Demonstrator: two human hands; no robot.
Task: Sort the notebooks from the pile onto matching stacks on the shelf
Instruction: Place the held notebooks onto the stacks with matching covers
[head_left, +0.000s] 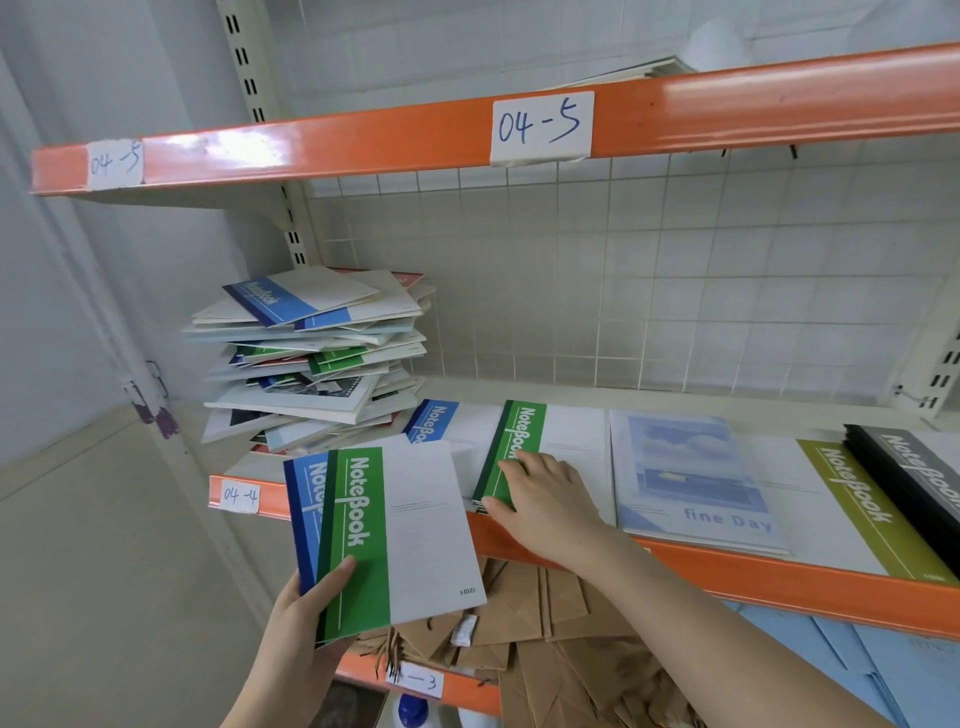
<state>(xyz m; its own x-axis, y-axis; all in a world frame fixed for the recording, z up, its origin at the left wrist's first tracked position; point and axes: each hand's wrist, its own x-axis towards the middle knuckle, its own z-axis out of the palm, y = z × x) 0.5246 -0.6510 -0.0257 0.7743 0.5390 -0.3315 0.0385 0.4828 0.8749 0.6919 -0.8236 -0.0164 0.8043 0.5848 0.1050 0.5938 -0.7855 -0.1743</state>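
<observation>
There was a single view, from a wide-angle camera worn on the person's head. It faced forward and slightly down into an orange-framed shelf (779, 577) and stood close to it, close enough that the handwritten label (542, 126) on the upper beam could be read. The left hand (298, 623) entered from the bottom edge and the right hand (545, 499) reached in from the lower right. The lens bent the beams, which fanned out toward the edges. At left the view took in a pale wall (78, 260) and floor. With only one camera, no second view overlapped it.
</observation>
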